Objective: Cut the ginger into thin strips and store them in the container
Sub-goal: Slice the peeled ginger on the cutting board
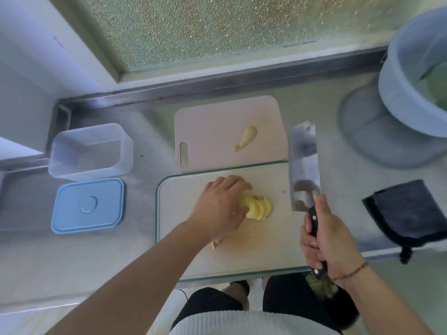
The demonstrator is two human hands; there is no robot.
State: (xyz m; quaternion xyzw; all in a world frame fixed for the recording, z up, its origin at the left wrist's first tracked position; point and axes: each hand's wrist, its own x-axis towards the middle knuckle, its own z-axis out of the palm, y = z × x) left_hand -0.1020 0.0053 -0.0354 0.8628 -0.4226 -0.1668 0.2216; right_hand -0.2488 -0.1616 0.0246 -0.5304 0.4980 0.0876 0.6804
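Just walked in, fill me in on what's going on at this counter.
A person is cutting ginger. The left hand steadies fanned ginger slices on the near cutting board; the right hand grips a cleaver raised beside them. Another ginger piece waits on the pink board. The container sits open, lid off.

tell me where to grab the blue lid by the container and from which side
Take the blue lid by its long near or far edge, from above: it lies flat on the counter, top up, so only the raised rim offers a pinch. The left hand is closer.
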